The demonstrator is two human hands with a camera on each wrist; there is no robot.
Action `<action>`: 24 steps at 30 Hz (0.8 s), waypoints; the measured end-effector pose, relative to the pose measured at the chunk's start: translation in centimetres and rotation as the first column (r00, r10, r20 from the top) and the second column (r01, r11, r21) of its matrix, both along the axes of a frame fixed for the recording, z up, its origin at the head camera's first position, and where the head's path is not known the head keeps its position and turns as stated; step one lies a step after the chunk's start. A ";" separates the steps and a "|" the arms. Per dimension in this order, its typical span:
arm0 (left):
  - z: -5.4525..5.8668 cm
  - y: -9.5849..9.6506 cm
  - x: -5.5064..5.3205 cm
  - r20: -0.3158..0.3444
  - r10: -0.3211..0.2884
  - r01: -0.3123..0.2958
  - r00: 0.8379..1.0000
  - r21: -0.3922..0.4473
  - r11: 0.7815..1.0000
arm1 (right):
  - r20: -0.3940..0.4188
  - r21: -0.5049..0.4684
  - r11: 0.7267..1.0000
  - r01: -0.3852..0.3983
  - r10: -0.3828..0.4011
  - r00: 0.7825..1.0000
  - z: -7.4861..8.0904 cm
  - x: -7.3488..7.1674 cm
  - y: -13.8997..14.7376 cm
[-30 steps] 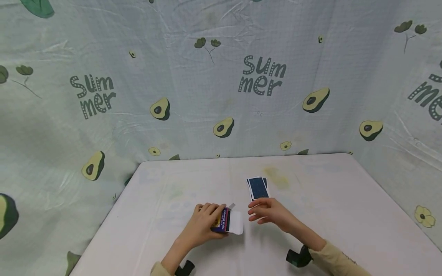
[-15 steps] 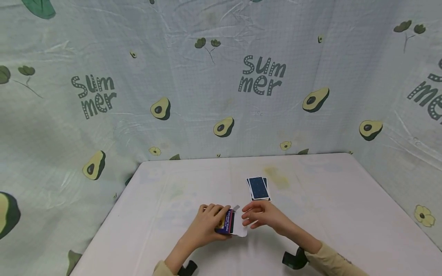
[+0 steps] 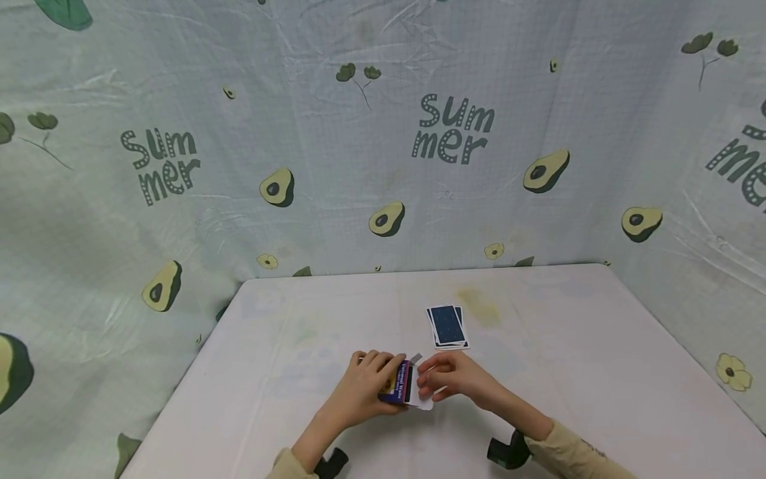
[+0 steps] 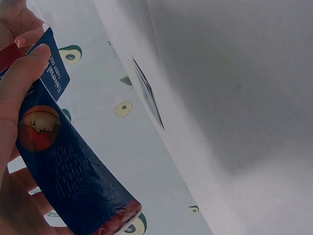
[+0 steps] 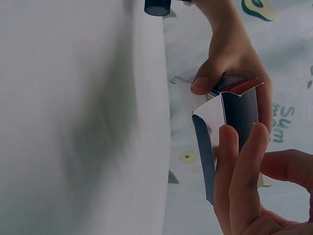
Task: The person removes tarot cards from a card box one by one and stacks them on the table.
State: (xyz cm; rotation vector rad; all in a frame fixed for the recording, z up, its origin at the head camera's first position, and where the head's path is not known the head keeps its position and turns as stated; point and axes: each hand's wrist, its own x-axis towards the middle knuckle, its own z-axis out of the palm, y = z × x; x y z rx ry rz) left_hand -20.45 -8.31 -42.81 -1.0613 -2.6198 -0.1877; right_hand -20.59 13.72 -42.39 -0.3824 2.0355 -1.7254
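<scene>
My left hand grips a dark blue tarot card box above the table, its thumb across one face. The printed box appears tilted in the left wrist view, its end flap folded out. At that end is my right hand, with relaxed, slightly bent fingers. In the right wrist view two of its fingers overlap the flap and the opening; whether they touch cannot be told. Beyond the right hand, a loose stack of blue-backed cards lies on the table.
The white-covered table extends to both sides of the hands. Behind it hangs a pale sheet printed with avocados. Black wrist cameras sit under the forearms, near the tabletop.
The left hand has shifted slightly right with the card box. My right hand has moved left and a little down, from beside the box to its flap. The card stack has stayed put.
</scene>
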 end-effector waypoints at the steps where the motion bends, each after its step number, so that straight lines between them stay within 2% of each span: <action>1: 0.0 0.0 0.0 -0.004 -0.002 0.002 1.000 0.001 1.000 | 0.004 0.000 1.000 -0.001 0.001 1.000 0.0 0.0 0.0; 11: -0.2 0.3 0.0 -0.015 0.001 -0.001 1.000 -0.021 1.000 | 0.059 0.017 0.999 0.044 -0.045 0.997 -1.4 0.1 -0.5; 18: -0.6 0.4 -0.1 -0.067 -0.015 0.015 0.998 -0.008 1.000 | 0.081 0.054 0.995 0.089 -0.094 0.992 -1.6 0.1 -1.1; 24: -0.8 0.7 -0.2 -0.073 -0.020 0.021 0.997 0.007 1.000 | 0.095 0.056 0.992 0.113 -0.118 0.988 -1.9 0.0 -1.4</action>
